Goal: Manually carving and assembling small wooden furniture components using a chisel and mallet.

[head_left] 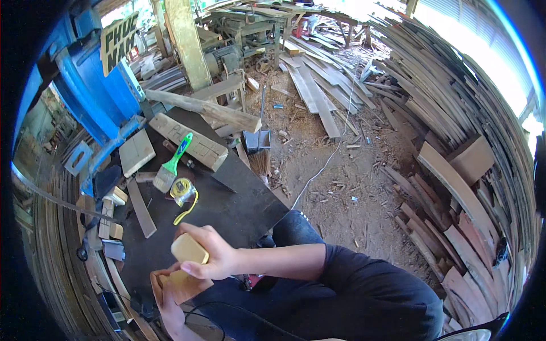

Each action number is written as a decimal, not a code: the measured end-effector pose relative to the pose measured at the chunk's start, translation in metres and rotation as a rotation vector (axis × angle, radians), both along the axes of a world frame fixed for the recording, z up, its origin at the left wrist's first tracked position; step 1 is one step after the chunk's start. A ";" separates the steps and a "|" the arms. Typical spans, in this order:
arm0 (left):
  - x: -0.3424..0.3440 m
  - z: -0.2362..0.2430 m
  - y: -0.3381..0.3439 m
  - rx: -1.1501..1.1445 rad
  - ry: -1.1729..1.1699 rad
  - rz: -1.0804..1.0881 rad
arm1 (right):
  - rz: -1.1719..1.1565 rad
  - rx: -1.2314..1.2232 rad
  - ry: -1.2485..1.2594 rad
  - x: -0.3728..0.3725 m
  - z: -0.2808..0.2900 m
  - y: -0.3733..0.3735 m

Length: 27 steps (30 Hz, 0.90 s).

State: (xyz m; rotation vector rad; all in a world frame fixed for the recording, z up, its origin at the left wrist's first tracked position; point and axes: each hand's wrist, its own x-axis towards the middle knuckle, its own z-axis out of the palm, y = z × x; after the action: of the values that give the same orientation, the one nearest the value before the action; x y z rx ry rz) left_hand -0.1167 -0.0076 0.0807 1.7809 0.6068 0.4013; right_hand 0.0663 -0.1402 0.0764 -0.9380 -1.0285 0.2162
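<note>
My right hand (207,253) grips a pale yellow, rounded block (185,247), held over a light brown wooden piece (185,284) in my left hand (162,290). My left fingers are bent around that piece's left end and partly hidden. Both hands are close together above the near part of a dark work table (239,219). Just beyond them lie a yellow tape measure (183,191) with some tape out, a green-handled paintbrush (175,159), a marked wooden plank (205,146), a thin strip (142,210) and a pale board (136,152).
A blue machine (102,102) stands left, with a thin blade (68,207) crossing beside the table. Plank stacks (483,182) line the right. Boards (315,96) and a dustpan (256,140) lie on the littered dirt floor, crossed by a white cable (318,173).
</note>
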 end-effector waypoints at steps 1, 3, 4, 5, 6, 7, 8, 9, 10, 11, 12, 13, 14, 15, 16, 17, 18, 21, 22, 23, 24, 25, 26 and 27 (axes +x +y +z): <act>0.001 -0.002 0.002 -0.092 -0.066 -0.046 | -0.019 -0.033 0.019 0.006 0.003 -0.006; -0.005 -0.004 -0.003 -0.193 -0.089 -0.007 | -0.069 -0.083 0.033 0.017 0.003 -0.013; -0.005 -0.003 -0.007 -0.307 -0.106 0.030 | -0.088 -0.062 0.085 0.022 0.003 -0.016; -0.010 -0.015 -0.004 -0.331 -0.139 0.095 | -0.111 -0.068 0.091 0.027 0.001 -0.017; -0.017 -0.023 -0.001 -0.321 -0.141 0.093 | -0.134 -0.073 0.097 0.032 -0.001 -0.018; -0.019 -0.024 -0.003 -0.337 -0.125 0.142 | -0.146 -0.082 0.095 0.036 -0.002 -0.019; -0.021 -0.024 -0.003 -0.353 -0.109 0.191 | -0.146 -0.074 0.093 0.037 -0.005 -0.021; -0.024 -0.028 -0.001 -0.345 -0.112 0.190 | -0.180 -0.104 0.065 0.038 -0.008 -0.021; -0.026 -0.030 -0.001 -0.325 -0.094 0.224 | -0.212 -0.135 0.038 0.038 -0.010 -0.022; -0.027 -0.031 0.000 -0.305 -0.076 0.259 | -0.206 -0.127 0.019 0.037 -0.012 -0.023; -0.028 -0.031 0.002 -0.298 -0.078 0.258 | -0.206 -0.120 0.018 0.037 -0.013 -0.022; -0.027 -0.028 0.000 -0.299 -0.069 0.243 | -0.202 -0.121 0.003 0.035 -0.013 -0.021; -0.026 -0.026 -0.001 -0.299 -0.059 0.226 | -0.199 -0.122 -0.013 0.035 -0.013 -0.020; -0.027 -0.027 0.000 -0.294 -0.059 0.228 | -0.198 -0.118 -0.012 0.035 -0.013 -0.020; -0.028 -0.030 0.001 -0.273 -0.050 0.242 | -0.184 -0.117 -0.014 0.035 -0.013 -0.019; -0.029 -0.035 0.002 -0.252 -0.040 0.257 | -0.171 -0.116 -0.016 0.035 -0.012 -0.018; -0.030 -0.045 0.006 -0.248 -0.041 0.259 | -0.169 -0.112 -0.016 0.035 -0.013 -0.018; -0.019 -0.038 -0.006 -0.077 0.206 0.212 | -0.149 -0.123 0.015 0.038 -0.016 -0.022; -0.018 -0.039 -0.006 -0.073 0.206 0.211 | -0.152 -0.120 0.022 0.038 -0.016 -0.023; -0.019 -0.041 -0.006 -0.082 0.181 0.146 | -0.155 -0.117 0.029 0.039 -0.015 -0.025; -0.019 -0.042 -0.006 -0.090 0.157 0.082 | -0.158 -0.114 0.030 0.040 -0.015 -0.026; -0.015 -0.029 -0.015 -0.119 0.186 0.122 | -0.129 -0.118 0.071 0.041 -0.015 -0.028; -0.016 -0.034 -0.010 -0.117 0.186 0.121 | -0.100 -0.123 0.113 0.041 -0.014 -0.029; -0.017 -0.044 -0.002 0.113 0.176 0.086 | -0.101 -0.120 0.112 0.042 -0.016 -0.028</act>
State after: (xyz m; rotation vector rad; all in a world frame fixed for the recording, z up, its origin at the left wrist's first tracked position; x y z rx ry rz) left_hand -0.1341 -0.0095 0.0366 1.9158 0.8006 0.3451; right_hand 0.1085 -0.1684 0.0603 -1.0724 -0.8697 0.2457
